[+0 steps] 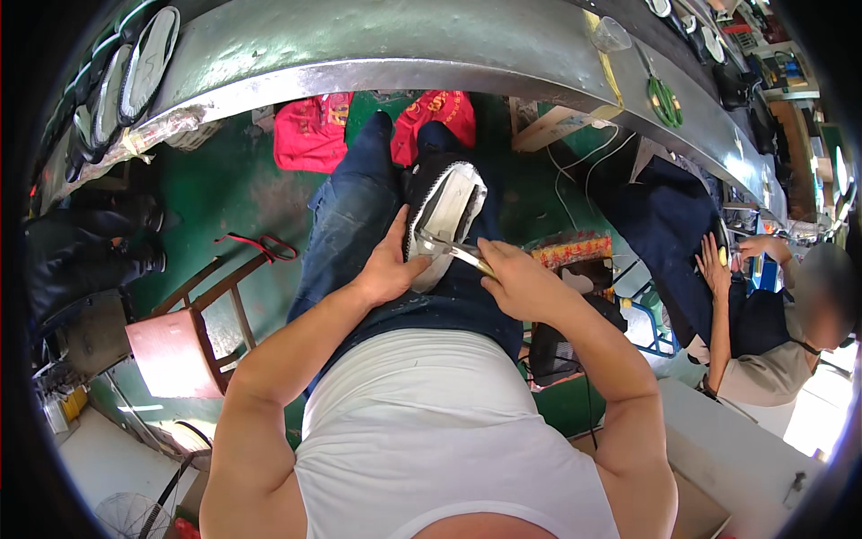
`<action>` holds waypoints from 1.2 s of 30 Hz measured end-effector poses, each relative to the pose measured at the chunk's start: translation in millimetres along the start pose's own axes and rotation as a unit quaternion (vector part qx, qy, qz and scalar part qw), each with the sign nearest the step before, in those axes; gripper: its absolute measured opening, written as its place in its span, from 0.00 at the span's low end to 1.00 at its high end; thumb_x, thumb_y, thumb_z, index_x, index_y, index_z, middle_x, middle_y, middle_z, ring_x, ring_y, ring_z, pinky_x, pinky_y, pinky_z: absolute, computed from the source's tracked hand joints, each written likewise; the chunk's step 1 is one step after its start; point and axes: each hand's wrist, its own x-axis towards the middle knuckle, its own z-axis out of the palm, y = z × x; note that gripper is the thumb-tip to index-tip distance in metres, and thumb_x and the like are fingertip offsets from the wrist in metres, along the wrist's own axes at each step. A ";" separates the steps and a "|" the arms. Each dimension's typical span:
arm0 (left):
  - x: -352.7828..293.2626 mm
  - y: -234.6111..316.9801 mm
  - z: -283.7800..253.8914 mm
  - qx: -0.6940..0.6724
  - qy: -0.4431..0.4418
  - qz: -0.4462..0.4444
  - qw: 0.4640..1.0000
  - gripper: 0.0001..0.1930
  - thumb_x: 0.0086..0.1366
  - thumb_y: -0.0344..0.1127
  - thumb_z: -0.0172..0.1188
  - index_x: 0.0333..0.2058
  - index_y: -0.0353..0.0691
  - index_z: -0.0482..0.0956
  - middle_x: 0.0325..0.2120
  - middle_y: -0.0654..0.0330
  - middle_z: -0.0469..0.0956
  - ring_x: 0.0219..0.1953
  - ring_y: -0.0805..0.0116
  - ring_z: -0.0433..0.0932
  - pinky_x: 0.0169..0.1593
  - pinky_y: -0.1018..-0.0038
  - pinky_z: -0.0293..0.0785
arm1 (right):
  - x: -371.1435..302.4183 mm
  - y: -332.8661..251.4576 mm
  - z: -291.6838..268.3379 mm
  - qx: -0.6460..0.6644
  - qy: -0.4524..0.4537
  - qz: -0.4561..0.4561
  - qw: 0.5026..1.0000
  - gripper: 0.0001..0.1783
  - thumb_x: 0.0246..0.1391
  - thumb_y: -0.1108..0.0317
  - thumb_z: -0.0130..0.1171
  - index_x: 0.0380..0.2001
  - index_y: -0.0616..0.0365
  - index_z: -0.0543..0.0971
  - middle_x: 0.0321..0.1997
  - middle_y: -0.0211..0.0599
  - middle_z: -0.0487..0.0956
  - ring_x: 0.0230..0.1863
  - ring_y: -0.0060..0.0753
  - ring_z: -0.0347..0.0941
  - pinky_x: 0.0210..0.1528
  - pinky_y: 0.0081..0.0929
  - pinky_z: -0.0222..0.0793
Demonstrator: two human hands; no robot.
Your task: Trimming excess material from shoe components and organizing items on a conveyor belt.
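Observation:
A black shoe (452,205) lies sole-up across my lap, its pale insole facing me and a white stitched edge running round it. My left hand (392,262) is closed on the shoe's left side near its lower end, with the thumb across the edge. In my right hand (523,280) are metal pliers (460,252), fingers wrapped round the handles. The jaws touch the shoe's inner left edge, close to my left thumb; whether they grip any material is too small to tell.
A long metal bench (359,45) curves across the far side, with more shoes (148,65) at its left end and green-handled scissors (664,99) at right. A wooden stool (175,355) stands left. Red bags (310,135) lie under the bench. Another person (763,359) works at right.

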 end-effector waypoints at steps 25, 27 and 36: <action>0.2 2.0 9.6 -0.343 -0.020 -0.054 0.937 0.38 0.73 0.47 0.38 0.71 0.33 0.33 0.71 0.49 0.47 0.72 0.61 0.51 0.70 0.73 0.48 | 67.8 -29.8 -58.9 -0.166 -0.275 0.066 0.945 0.14 0.58 0.64 0.56 0.38 0.67 0.75 0.31 0.55 0.80 0.39 0.58 0.78 0.43 0.49 0.72; 7.3 0.2 9.9 -0.427 0.051 -0.077 0.900 0.37 0.75 0.55 0.35 0.72 0.38 0.37 0.72 0.52 0.47 0.71 0.62 0.53 0.69 0.70 0.53 | 59.6 -14.7 -35.8 -0.152 -0.243 0.048 0.957 0.14 0.58 0.63 0.56 0.37 0.65 0.75 0.32 0.52 0.80 0.38 0.58 0.77 0.42 0.49 0.72; 48.5 -30.4 14.3 0.019 0.284 -0.029 0.958 0.32 0.76 0.52 0.30 0.58 0.30 0.71 0.52 0.38 0.75 0.59 0.43 0.71 0.63 0.64 0.64 | 35.1 7.6 38.3 0.002 0.048 0.038 0.998 0.14 0.54 0.63 0.60 0.39 0.59 0.74 0.35 0.50 0.78 0.39 0.58 0.77 0.42 0.48 0.72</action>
